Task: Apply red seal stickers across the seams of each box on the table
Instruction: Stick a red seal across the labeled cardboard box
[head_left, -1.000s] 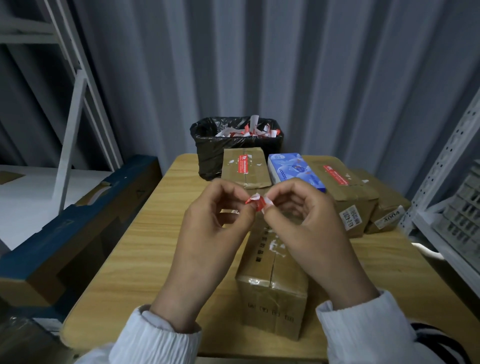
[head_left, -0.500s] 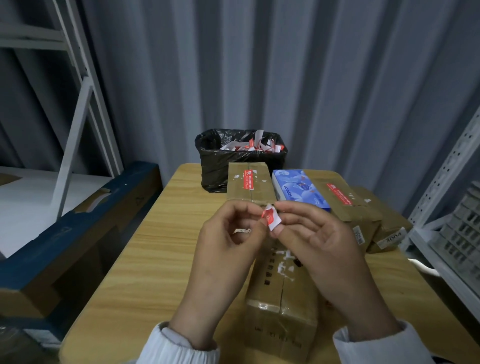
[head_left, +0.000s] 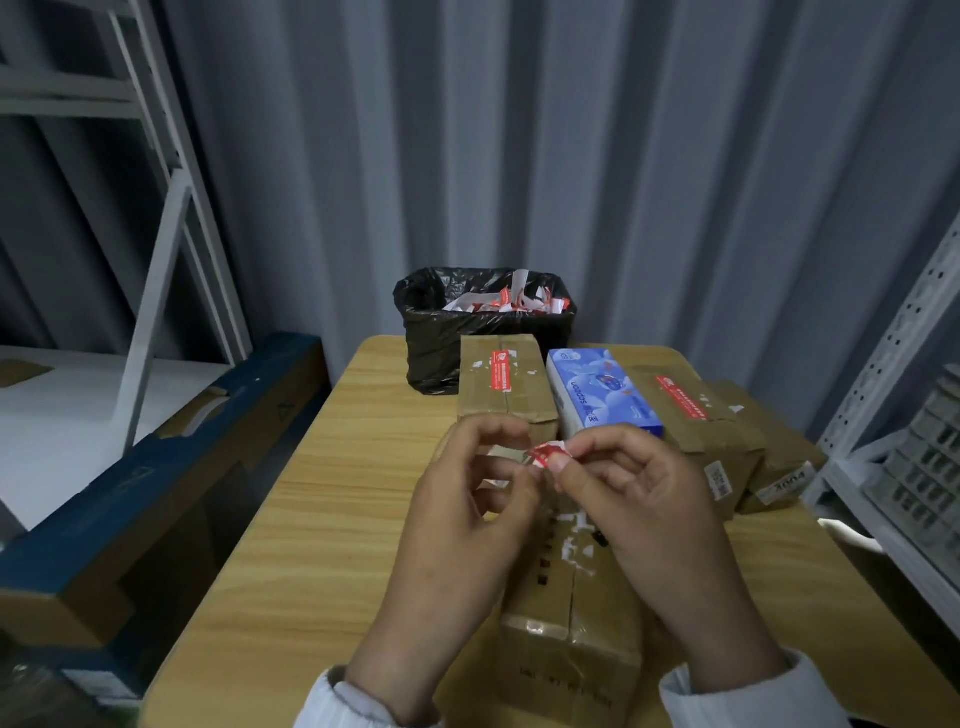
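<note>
Left grip and right grip bare, each emerging from a long white sleeve. Left sleeve: white cloth, finely ribbed or crinkled, bunched in soft folds at the cuff, cut off by the frame by the near edge of the bench. Right sleeve: same white, same fine crinkle, cuff sitting loosely round the wrist. Thumbnail of the right grip short and rounded. Rest of the clothing out of frame; bottom right corner too dark to read.
</note>
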